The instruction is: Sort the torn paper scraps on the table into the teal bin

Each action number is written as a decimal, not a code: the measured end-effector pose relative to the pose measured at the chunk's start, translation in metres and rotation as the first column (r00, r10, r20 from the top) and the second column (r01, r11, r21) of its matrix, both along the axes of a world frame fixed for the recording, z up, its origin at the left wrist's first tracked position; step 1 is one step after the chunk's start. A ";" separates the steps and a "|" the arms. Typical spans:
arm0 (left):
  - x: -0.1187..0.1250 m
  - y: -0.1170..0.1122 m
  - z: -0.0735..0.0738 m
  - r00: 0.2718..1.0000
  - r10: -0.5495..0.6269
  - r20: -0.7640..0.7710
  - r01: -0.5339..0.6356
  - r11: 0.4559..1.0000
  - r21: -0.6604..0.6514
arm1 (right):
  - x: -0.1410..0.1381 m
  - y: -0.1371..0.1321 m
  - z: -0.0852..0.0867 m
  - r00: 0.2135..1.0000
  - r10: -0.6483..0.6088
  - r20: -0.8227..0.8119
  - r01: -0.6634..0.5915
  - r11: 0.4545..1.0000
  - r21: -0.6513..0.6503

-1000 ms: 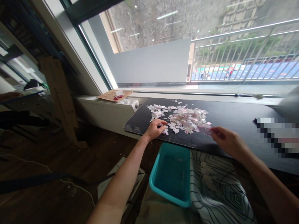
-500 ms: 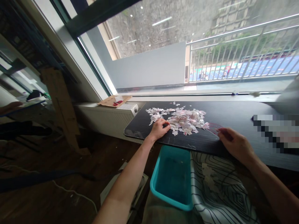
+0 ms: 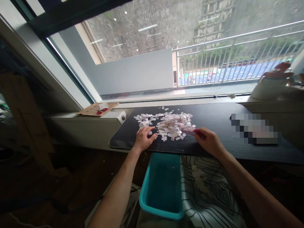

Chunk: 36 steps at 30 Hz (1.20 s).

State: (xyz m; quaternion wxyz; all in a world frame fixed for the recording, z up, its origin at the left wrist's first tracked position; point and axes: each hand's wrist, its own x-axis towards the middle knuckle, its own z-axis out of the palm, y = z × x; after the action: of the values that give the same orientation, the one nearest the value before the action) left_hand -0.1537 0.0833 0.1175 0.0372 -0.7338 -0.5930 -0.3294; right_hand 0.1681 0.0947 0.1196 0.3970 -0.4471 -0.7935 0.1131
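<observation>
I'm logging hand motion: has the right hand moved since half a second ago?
Yes. Judged against the radiator, the right hand has shifted left, closer to it and to the paper scraps.

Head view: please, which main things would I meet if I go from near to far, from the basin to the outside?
Teal basin → heap of paper scraps → metal railing → blue ground outside.
</observation>
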 end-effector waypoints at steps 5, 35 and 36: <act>0.000 -0.001 0.000 0.998 -0.031 -0.062 0.028 0.999 -0.039 | 0.002 -0.001 -0.001 0.996 -0.081 0.025 0.081 0.996 -0.032; 0.115 0.008 0.041 0.881 -0.354 -0.313 0.269 0.920 -0.285 | 0.001 0.001 -0.002 0.951 -0.239 -0.199 0.197 0.958 -0.209; 0.117 0.010 0.042 0.871 -0.372 -0.321 0.271 0.909 -0.317 | 0.001 0.001 -0.002 0.951 -0.236 -0.200 0.194 0.959 -0.208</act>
State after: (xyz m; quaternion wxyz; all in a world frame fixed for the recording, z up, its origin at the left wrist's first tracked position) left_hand -0.0364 0.0933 0.1599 -0.0033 -0.8703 -0.4815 -0.1036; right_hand 0.1692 0.0956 0.1175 0.4497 -0.5507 -0.6765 0.1921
